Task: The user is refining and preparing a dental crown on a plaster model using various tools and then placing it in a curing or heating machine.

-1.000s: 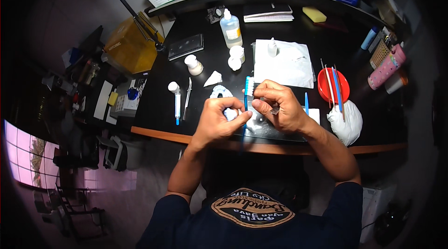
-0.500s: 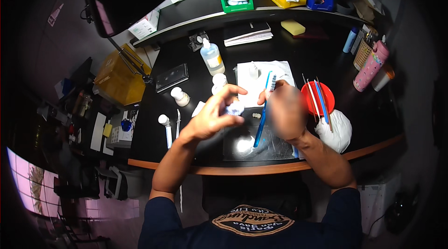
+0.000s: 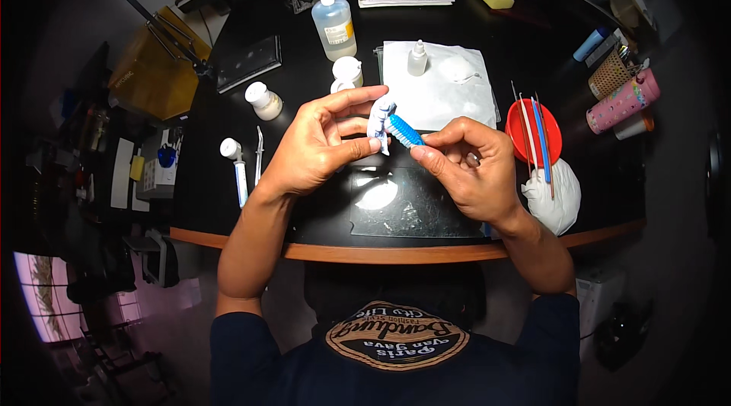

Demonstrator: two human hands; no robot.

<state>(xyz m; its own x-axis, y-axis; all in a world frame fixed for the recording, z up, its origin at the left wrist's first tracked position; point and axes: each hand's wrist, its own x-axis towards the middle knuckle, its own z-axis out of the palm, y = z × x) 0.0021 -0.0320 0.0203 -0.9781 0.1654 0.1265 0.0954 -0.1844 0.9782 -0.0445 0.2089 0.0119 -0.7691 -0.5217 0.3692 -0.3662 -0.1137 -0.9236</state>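
Observation:
My left hand [image 3: 308, 146] holds up a small, pale blue-white dental cast [image 3: 378, 126] between thumb and fingers, above the near middle of the desk. From the right, my right hand [image 3: 483, 166] pinches a blue toothbrush [image 3: 406, 132] close to its head. The white bristles point down and toward me, and the head's tip meets or nearly meets the cast's right side. Most of the brush handle is hidden by my right hand. Behind both hands lies a white paper sheet [image 3: 442, 98] bearing a small dropper bottle [image 3: 417, 60].
On the left stand a large squeeze bottle [image 3: 335, 29], a white-capped jar [image 3: 264, 101] and a capped tube [image 3: 236, 166]. A red bowl [image 3: 542, 128] with several slim tools across it is at the right, beside a white bundle [image 3: 553, 197]. A pink flask [image 3: 624, 101] lies beyond.
The toothbrush has turned from upright to slanting, its head now at the cast. My hands have come closer together, and the cast is raised into clearer sight. The whole view has shifted.

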